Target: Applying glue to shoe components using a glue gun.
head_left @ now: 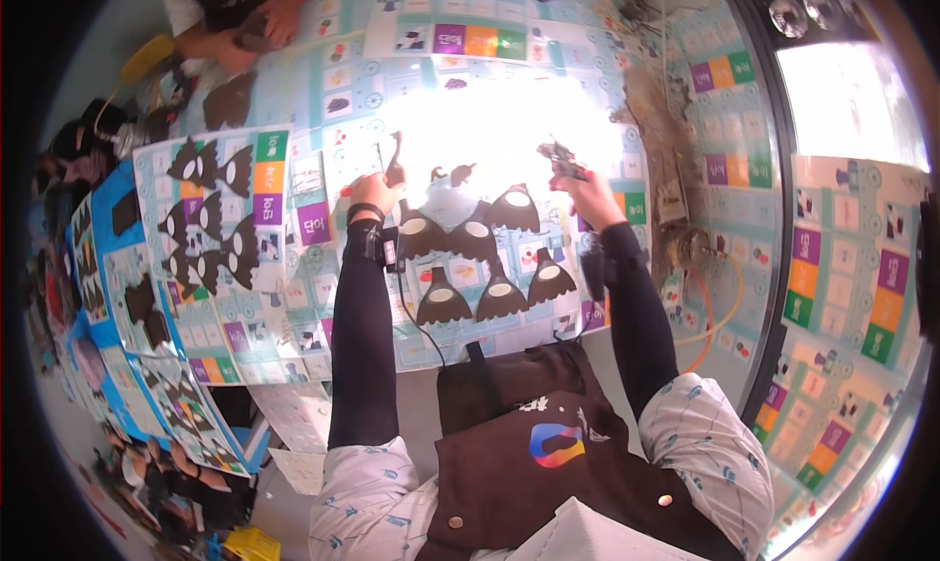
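Two bare hands at work over a table (313, 318) w/ a patterned cover. L hand (375, 193): fingers curled, gripping a slim dark strip (397, 150), one end of which sticks up past the thumb; exact kind unclear b/c of glare. R hand (593, 199): fingers closed on a small dark, partly shiny item (563, 160), held just ahead of the fingertips; too blurred to tell its kind. The hands are well apart, approx. level w/ each other; strong glare lies btwn & beyond them.

Btwn the hands & closer to the wearer: six black pcs (472, 248) in two rows of three, each w/ a pale oval patch. Nearer row: narrow necks pointing away, wide scalloped edges toward the wearer, small gaps btwn pcs. Farther row: set closer, two of its pcs touching or nearly so.

Left of the L hand: a printed sheet (269, 148) carrying more black shapes (238, 253) in a loose cluster; farther left, blue boards (119, 179). Beyond the L hand, across the table: a co-worker (235, 47), both hands held close together.

Below the L hand: a dark wristband (366, 210) & a small strapped device (390, 250) w/ a thin cord. Both forearms: black sleeves (365, 336). Nearer than both hands: a dark apron (490, 444). Right of the R hand: a yellow hose (736, 302) & an orange hose (705, 331), both looped.
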### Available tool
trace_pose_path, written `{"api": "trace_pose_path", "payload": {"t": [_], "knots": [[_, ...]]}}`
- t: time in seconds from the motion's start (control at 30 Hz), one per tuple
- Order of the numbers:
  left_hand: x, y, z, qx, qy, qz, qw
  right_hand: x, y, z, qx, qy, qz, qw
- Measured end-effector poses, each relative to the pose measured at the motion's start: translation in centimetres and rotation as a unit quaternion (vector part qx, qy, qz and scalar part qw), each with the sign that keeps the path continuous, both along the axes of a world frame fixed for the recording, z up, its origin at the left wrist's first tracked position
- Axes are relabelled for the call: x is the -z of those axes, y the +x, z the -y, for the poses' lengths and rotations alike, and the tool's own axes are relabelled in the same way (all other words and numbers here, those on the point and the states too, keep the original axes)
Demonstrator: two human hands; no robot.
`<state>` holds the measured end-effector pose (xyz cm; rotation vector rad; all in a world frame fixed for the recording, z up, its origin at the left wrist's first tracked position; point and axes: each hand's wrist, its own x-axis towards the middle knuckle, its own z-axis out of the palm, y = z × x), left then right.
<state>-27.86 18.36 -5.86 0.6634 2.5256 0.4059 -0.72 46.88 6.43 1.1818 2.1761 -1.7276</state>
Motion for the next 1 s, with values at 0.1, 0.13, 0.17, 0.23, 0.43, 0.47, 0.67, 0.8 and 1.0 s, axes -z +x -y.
{"api": "trace_pose_path", "payload": {"t": [0.1, 0.13, 0.17, 0.23, 0.43, 0.47, 0.67, 0.8, 1.0], "knots": [[-1.7, 1.2, -1.0, -0.011, -0.030, -0.052, 0.998, -1.1, 7.6, -0.6, 0.071, 0.180, -0.004, 0.981], [-2.3, 1.7, -1.4, -0.029, -0.039, -0.087, 0.995, -1.0, 10.2, -0.6, 0.053, 0.262, -0.007, 0.964], [-2.8, 1.9, -1.8, -0.028, -0.069, -0.081, 0.994, -0.8, 12.9, -0.9, 0.024, 0.253, 0.052, 0.966], [-3.5, 2.6, -1.6, -0.032, -0.085, -0.111, 0.990, 0.9, 18.0, -0.2, -0.016, 0.315, 0.080, 0.946], [-3.0, 4.9, 5.9, -0.146, -0.001, -0.149, 0.978, 7.8, 27.8, 1.9, -0.079, 0.413, 0.274, 0.865], [-2.8, 6.1, 7.8, -0.156, 0.004, -0.113, 0.981, 8.2, 28.2, 2.2, -0.094, 0.415, 0.343, 0.838], [-1.8, 15.3, 13.0, -0.203, -0.019, -0.044, 0.978, 7.1, 25.5, -0.7, -0.021, 0.395, 0.280, 0.874], [-1.6, 17.6, 10.9, -0.202, -0.020, -0.048, 0.978, 9.3, 21.6, -3.2, 0.011, 0.414, 0.136, 0.900], [-3.2, 18.8, 12.4, -0.205, 0.059, -0.063, 0.975, 11.9, 20.7, -4.6, -0.023, 0.310, 0.208, 0.927]]}}
